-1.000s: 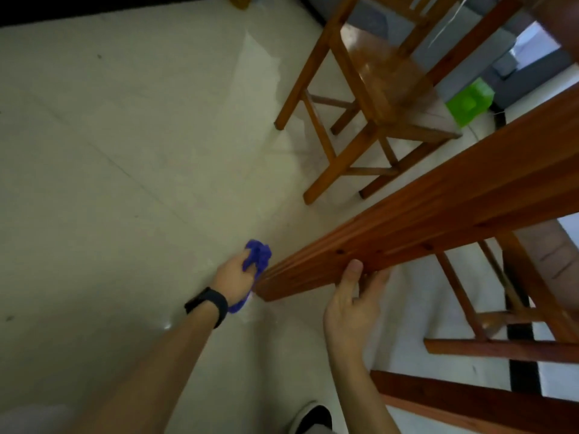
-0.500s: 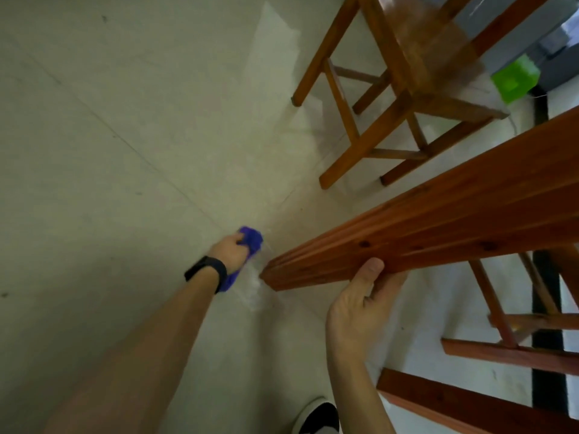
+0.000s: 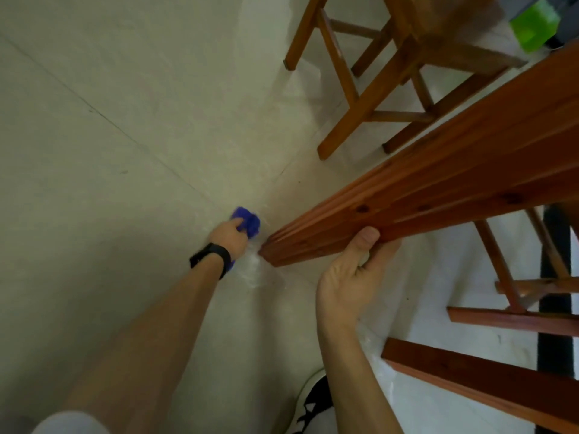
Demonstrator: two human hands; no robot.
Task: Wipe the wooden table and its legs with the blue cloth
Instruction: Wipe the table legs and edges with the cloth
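Observation:
A reddish wooden table leg (image 3: 438, 195) runs from the upper right down to its foot on the pale floor near the middle. My right hand (image 3: 351, 277) grips the leg a little above the foot, thumb on the near face. My left hand (image 3: 230, 238), with a black band at the wrist, grips the bunched blue cloth (image 3: 249, 222) low at the floor, just left of the leg's foot and apart from it.
A lighter wooden chair (image 3: 391, 73) stands at the upper right, with a green box (image 3: 534, 25) beyond it. Lower table rails (image 3: 488, 383) cross the bottom right. My shoe (image 3: 313, 402) is at the bottom edge. Pale tiled floor spreads to the left.
My left hand with the cloth has moved off the foot of the leg, a little to the left. My right hand has kept its grip on the leg.

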